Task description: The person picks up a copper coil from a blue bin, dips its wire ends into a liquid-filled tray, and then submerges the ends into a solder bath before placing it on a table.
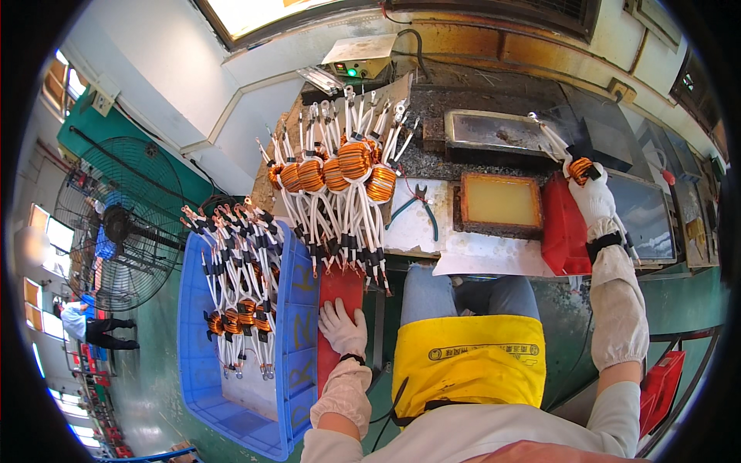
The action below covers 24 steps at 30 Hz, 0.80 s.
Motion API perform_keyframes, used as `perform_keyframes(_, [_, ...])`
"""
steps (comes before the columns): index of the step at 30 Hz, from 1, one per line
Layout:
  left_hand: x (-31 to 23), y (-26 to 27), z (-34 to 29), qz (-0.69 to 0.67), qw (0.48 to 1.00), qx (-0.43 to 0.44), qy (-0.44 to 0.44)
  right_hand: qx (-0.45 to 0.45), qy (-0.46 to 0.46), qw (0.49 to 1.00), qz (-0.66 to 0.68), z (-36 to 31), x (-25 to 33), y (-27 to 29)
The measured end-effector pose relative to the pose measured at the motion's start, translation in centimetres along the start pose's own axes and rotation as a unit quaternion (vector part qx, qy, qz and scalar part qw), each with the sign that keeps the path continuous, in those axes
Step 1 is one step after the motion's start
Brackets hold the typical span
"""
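One white-gloved right hand [594, 201] grips an orange copper-wire coil [580, 170], upper right; the white-gloved left hand [342, 328], open, empty, seemingly braces on flat red board [340, 287].

An orange wire coil [580, 170] is held in the right hand [594, 199], white leads [551, 140] extended beyond it.

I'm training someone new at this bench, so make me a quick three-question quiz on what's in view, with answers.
1. Which hand holds a copper-wound coil?
2. True or false: the pliers lie inside the blue crate.
3. What colour is the panel under the left hand?
a) yellow
b) red
c) green

Key:
1. The right hand.
2. False; they lie on a white surface.
3. b) red.
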<state>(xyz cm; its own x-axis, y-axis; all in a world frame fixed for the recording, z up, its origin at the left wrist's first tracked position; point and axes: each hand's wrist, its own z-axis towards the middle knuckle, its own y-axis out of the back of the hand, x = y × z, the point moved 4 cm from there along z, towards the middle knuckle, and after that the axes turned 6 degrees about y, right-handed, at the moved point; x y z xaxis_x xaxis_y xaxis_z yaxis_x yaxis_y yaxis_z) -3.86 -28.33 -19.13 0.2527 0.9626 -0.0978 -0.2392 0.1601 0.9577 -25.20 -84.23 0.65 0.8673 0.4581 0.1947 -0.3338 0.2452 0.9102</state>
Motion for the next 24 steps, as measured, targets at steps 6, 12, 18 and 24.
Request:
perform_keyframes(6, [-0.1,0.0,0.1,0.004,1.000,-0.001,0.000,-0.041,0.039,0.998,0.015,-0.3,-0.4,-0.4])
perform_keyframes(12, [-0.1,0.3,0.1,-0.007,1.000,0.002,-0.003,-0.045,0.009,0.997,0.055,-0.7,0.0,0.1])
perform_keyframes(18, [-0.1,0.2,0.0,0.001,1.000,0.002,-0.001,-0.034,-0.002,0.998,0.049,-1.0,-0.4,0.1])
perform_keyframes(24, [-0.1,-0.2,0.0,0.005,1.000,-0.016,-0.008,-0.039,-0.022,0.996,0.080,-1.0,-1.1,-1.0])
